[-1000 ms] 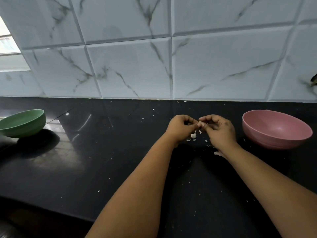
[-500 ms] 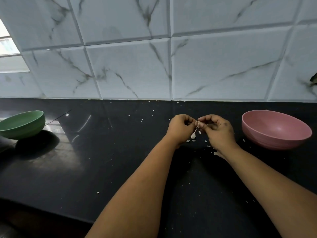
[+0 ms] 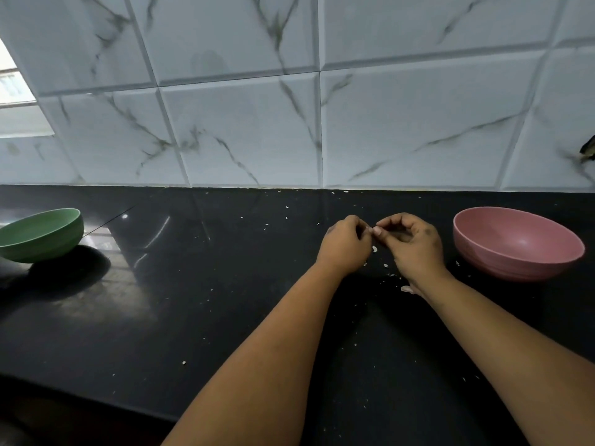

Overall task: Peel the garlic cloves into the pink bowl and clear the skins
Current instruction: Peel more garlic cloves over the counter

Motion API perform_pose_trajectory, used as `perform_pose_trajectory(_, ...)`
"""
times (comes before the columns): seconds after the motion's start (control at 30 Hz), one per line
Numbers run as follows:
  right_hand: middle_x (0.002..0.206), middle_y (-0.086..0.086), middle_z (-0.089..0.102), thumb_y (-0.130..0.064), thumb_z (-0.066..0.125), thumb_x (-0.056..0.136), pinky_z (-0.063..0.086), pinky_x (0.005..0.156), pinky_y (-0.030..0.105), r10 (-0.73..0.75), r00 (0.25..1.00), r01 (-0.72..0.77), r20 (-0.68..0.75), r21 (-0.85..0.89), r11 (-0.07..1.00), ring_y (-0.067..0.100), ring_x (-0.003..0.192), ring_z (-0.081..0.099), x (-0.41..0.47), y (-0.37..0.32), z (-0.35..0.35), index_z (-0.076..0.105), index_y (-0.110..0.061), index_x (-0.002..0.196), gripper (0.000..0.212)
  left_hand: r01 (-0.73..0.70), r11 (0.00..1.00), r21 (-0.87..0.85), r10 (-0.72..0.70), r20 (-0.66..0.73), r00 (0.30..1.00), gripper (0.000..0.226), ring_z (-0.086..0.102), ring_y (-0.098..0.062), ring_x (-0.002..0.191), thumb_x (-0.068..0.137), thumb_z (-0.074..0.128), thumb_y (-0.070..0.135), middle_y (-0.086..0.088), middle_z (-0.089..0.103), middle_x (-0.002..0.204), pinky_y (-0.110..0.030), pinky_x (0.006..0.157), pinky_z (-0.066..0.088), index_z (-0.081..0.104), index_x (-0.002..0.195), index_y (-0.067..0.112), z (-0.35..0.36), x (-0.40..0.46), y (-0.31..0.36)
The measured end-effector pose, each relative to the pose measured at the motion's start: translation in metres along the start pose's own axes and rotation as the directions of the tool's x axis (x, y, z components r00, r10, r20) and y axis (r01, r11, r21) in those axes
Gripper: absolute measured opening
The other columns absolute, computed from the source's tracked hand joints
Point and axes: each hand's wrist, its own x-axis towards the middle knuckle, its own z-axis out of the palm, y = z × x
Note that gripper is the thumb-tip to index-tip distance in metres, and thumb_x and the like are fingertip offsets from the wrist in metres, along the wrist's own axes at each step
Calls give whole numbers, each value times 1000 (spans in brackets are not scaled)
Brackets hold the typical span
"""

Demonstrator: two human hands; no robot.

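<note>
While my left hand (image 3: 346, 244) and right hand (image 3: 413, 246) meet fingertip to fingertip, each grip pinches a small pale garlic clove (image 3: 373, 231) above the glossy black bench (image 3: 193, 300), beside the round pink bowl (image 3: 547, 262).

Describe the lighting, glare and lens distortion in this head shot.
Head view: daylight enters from the window at far left, glaring off the glossy black counter near the green bowl, which casts a dark shadow; the wide lens bows the wall tiles' lines; left hand and right hand look dim, hiding what they pinch; the pink bowl is evenly lit.
</note>
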Motion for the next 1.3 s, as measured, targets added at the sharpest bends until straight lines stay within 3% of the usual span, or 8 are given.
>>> perform_pose_trajectory(0.13,82,1,72,-7,73,82,59,78,39,0,1000,-2,-25,-57,998,20,79,71,1,1,-1,68,-20,81,14,-60,991,116,58,20,998,21,54,-21,85,98,49,26,-9,64,89,-30,71,38,62,100,9,4,-2,2)
perform_pose_trajectory(0.3,80,-8,69,-9,72,82,49,63,10,-59,998,53,-36,-148,988,-2,71,63,1,-1,-2,68,-22,81,14,-54,990,131,52,17,998,20,51,-20,82,98,47,26,-6,59,85,-30,71,37,59,94,10,4,-3,5)
perform_pose_trajectory(0.57,87,3,72,-4,70,84,56,82,33,57,998,-56,-23,44,997,19,87,71,3,4,0,70,-22,84,18,-19,996,90,18,11,1000,14,48,-19,82,99,46,21,-9,58,92,-29,71,35,51,90,12,6,-5,6)
perform_pose_trajectory(0.7,85,4,72,0,66,86,56,80,26,97,995,-94,-17,142,985,15,83,70,2,1,0,70,-17,86,17,-9,997,78,4,54,999,14,50,-18,81,99,45,20,-3,57,88,-29,70,35,49,87,15,3,-5,6)
perform_pose_trajectory(0.8,88,3,72,0,65,87,56,77,19,114,993,-111,-9,137,984,11,83,69,2,0,0,71,-15,89,16,2,1000,15,-3,72,997,16,51,-13,72,99,46,21,6,56,76,-26,60,36,54,85,16,-1,-3,4)
perform_pose_trajectory(0.93,94,1,73,-2,65,88,54,81,19,141,989,-146,45,116,983,8,89,69,3,1,-1,72,-14,93,16,6,999,-49,-2,81,997,21,54,-4,54,96,56,33,8,59,66,-20,54,41,59,86,16,-5,-3,1)
perform_pose_trajectory(1.07,94,3,73,0,63,88,54,85,20,145,988,-149,49,120,981,10,90,69,3,1,-1,71,-13,95,17,-23,999,-31,25,51,998,18,55,-7,59,94,61,31,1,65,71,-24,60,47,62,84,15,-4,-1,-3)
perform_pose_trajectory(1.3,93,5,73,-1,65,87,55,85,24,141,989,-146,46,130,981,13,90,70,2,1,0,71,-19,91,19,-51,999,-19,52,18,999,16,53,-3,59,93,62,25,-1,69,72,-18,57,40,69,83,14,-5,-1,-5)
